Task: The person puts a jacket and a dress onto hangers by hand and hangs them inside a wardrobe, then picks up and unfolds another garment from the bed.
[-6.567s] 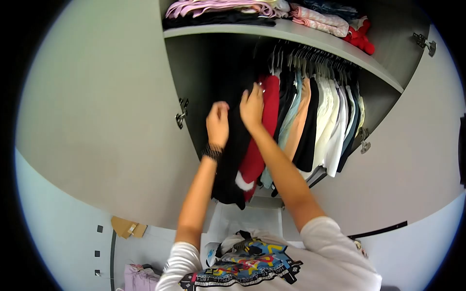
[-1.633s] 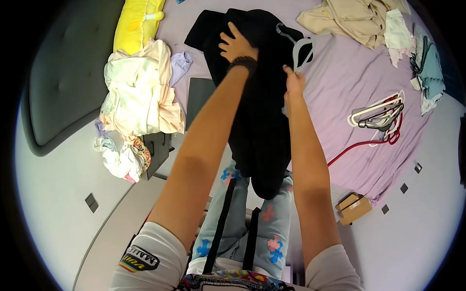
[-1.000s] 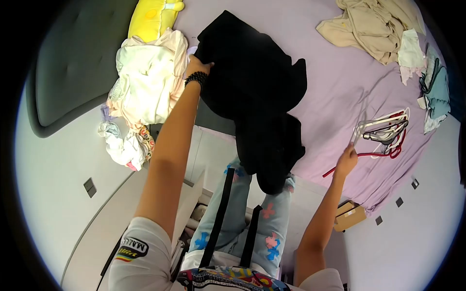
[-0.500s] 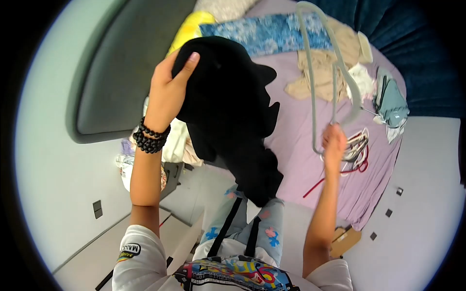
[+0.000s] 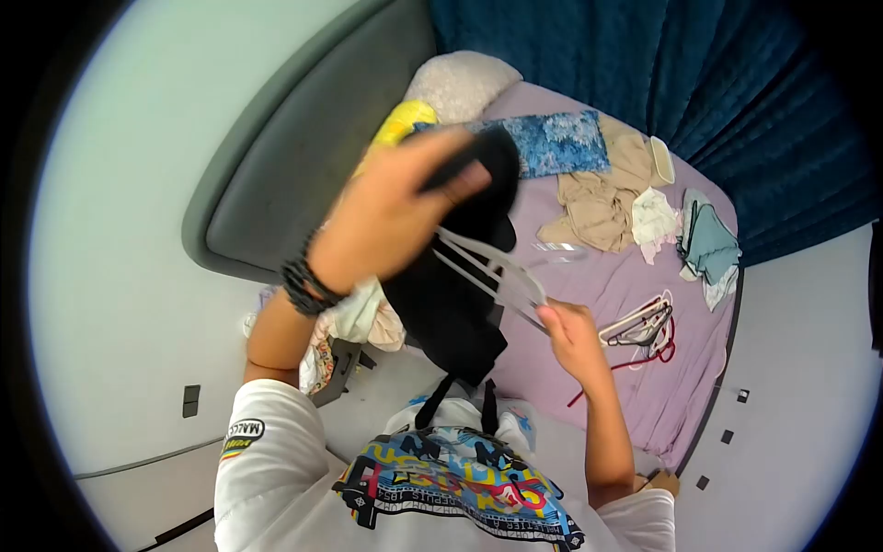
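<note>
My left hand [image 5: 391, 207], blurred and with dark beads at its wrist, grips the top of a black garment [image 5: 441, 313], lifted up in front of me. The garment hangs down toward my legs. In my right hand [image 5: 570, 336] is a light grey hanger [image 5: 501, 262], held by one end. The hanger reaches left to the black garment, just below my left hand. Whether its far end is inside the cloth cannot be made out.
A bed with a lilac sheet [image 5: 533, 368] holds a pile of hangers [image 5: 644, 331], beige clothing [image 5: 602, 202], a blue patterned cloth [image 5: 561, 143] and grey-blue clothing [image 5: 710, 241]. A grey headboard [image 5: 285, 175] stands at the left, dark blue curtains [image 5: 736, 110] at the right.
The black garment has come off the bed and up, held in my left hand. My right hand has swung the hanger from the right in to the garment. The view has tilted up.
</note>
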A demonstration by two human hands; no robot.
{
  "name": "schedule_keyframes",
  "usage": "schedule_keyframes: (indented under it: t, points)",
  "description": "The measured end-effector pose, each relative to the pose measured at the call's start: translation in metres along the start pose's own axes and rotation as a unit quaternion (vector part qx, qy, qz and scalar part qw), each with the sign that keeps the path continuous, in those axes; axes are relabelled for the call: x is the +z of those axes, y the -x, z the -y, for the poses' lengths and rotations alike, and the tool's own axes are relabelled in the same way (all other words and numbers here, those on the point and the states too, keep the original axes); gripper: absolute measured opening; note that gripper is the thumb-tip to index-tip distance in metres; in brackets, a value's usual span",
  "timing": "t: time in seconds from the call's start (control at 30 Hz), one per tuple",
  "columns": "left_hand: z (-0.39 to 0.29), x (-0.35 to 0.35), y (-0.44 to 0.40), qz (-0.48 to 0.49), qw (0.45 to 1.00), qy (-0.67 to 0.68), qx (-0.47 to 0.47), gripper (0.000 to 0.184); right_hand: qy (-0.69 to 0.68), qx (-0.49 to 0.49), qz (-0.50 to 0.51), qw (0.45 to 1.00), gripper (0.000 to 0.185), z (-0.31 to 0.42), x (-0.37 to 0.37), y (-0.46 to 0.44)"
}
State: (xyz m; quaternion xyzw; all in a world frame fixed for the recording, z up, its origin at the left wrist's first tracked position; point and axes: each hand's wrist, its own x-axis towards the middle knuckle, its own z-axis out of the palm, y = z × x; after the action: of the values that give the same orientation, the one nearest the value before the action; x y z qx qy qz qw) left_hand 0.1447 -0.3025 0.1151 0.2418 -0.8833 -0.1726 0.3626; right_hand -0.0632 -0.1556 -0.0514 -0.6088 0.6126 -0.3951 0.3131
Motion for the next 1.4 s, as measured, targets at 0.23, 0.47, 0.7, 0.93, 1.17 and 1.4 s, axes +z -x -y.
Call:
schedule_keyframes:
  t: [0.23, 0.47, 0.7, 0.93, 1.17, 1.4]
  points:
    - [-0.028, 0.029, 0.054, -0.034, 0.998, -0.016, -0.052, 0.033, -0.106, 0.010, -0.086, 0.991, 0.022, 0.044, 0.064, -0.033]
    - [-0.017, 0.032, 0.085, -0.001, 0.997, -0.027, -0.068, 0.041, -0.233, 0.096, -0.128, 0.959, 0.028, 0.021, 0.065, -0.015]
    - [-0.035, 0.020, 0.072, -0.047, 0.967, -0.248, 0.035, 0.070, -0.024, -0.043, -0.281, 0.959, 0.010, 0.031, 0.020, -0.013]
    - [-0.003, 0.035, -0.008, 0.047, 0.964, -0.223, 0.135, 0.038, -0.022, 0.052, -0.126, 0.990, 0.017, 0.105, -0.034, -0.024]
    - [0.017, 0.011, -0.020, -0.090, 0.963, -0.224, 0.116, 0.030, -0.071, -0.039, -0.541, 0.837, 0.018, 0.002, -0.091, 0.038]
    - [-0.025, 0.015, -0.028, -0.101, 0.967, -0.197, 0.128, 0.029, 0.165, -0.019, -0.363, 0.917, 0.084, 0.015, 0.082, -0.037]
